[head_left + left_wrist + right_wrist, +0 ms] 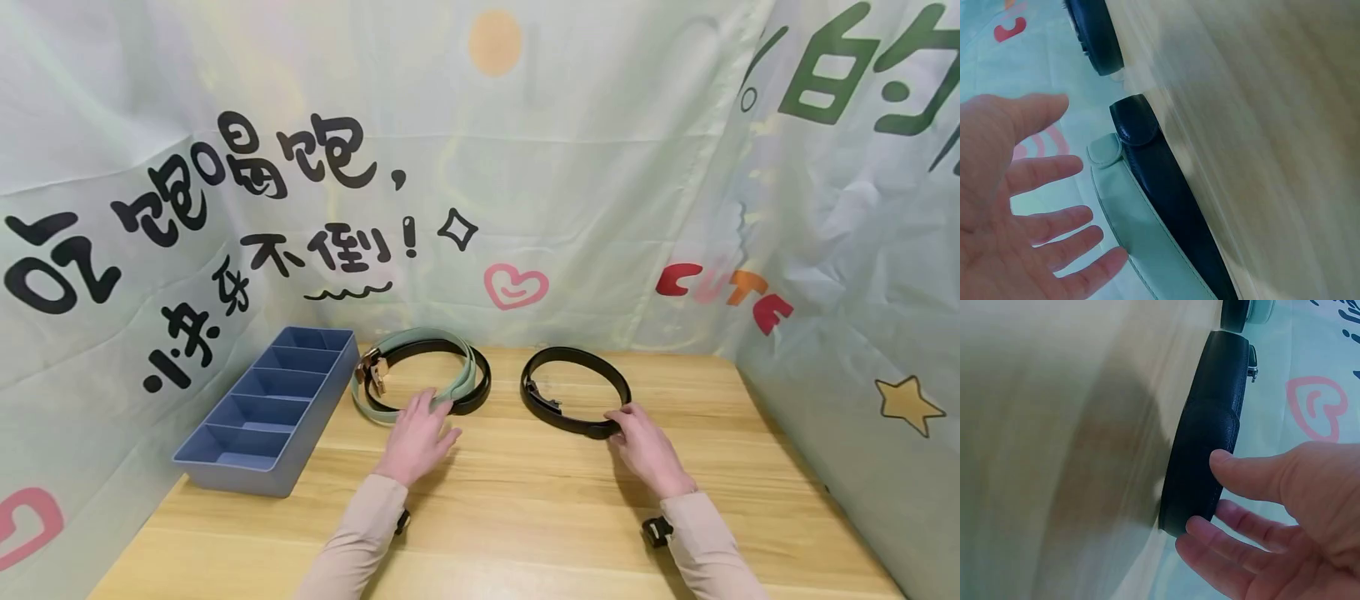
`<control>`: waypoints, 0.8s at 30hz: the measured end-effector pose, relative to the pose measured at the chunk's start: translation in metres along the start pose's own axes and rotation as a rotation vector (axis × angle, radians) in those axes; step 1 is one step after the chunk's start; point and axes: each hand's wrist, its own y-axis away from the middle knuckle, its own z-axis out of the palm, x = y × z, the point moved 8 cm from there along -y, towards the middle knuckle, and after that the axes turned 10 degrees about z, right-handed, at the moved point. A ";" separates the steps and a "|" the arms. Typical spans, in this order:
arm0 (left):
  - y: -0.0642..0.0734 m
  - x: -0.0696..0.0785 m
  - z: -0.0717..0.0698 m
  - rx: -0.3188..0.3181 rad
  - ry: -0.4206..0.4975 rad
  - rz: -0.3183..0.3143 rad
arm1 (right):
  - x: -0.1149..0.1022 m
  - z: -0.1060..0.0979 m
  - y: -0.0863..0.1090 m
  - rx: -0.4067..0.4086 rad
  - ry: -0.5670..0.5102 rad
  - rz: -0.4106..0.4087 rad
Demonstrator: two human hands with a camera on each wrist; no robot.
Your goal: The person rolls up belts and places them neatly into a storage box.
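On the table lie coiled belts. A light green belt (463, 385) rests over and against a black belt (482, 393), with metal buckles at their left side. My left hand (415, 437) hovers at their front edge; its fingers are spread and loosely extended, fingertips close to the green belt (1141, 215) in the left wrist view. To the right, a second black belt (557, 419) forms its own loop with a dark buckle inside. My right hand (648, 450) pinches its right side, the thumb on the outer face and fingertips over the upper edge.
A blue-grey tray (311, 446) with several compartments stands at the table's left edge. Behind the wooden table (510, 517) and along both sides hangs printed cloth (592, 208), close to the far rims of the belts.
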 end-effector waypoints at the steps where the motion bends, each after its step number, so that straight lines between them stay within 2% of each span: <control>1: -0.002 0.002 0.000 0.013 -0.015 0.011 | 0.000 0.000 -0.001 -0.004 -0.006 0.005; 5: -0.008 0.015 -0.001 0.058 -0.018 0.076 | -0.001 0.002 -0.005 -0.022 -0.006 0.004; 8: -0.015 0.026 0.004 0.037 -0.006 0.123 | -0.006 0.004 -0.007 -0.026 0.007 -0.015; 13: -0.026 0.042 0.025 -0.093 0.012 0.173 | -0.013 0.008 -0.009 -0.058 0.023 -0.024; 17: -0.034 0.058 0.044 -0.200 0.062 0.218 | -0.020 0.012 -0.010 -0.111 0.009 0.005; 21: -0.041 0.077 0.058 -0.270 0.071 0.262 | -0.029 0.015 -0.011 -0.132 0.003 0.001; 24: -0.047 0.091 0.066 -0.307 0.087 0.273 | -0.034 0.018 -0.012 -0.134 -0.009 -0.003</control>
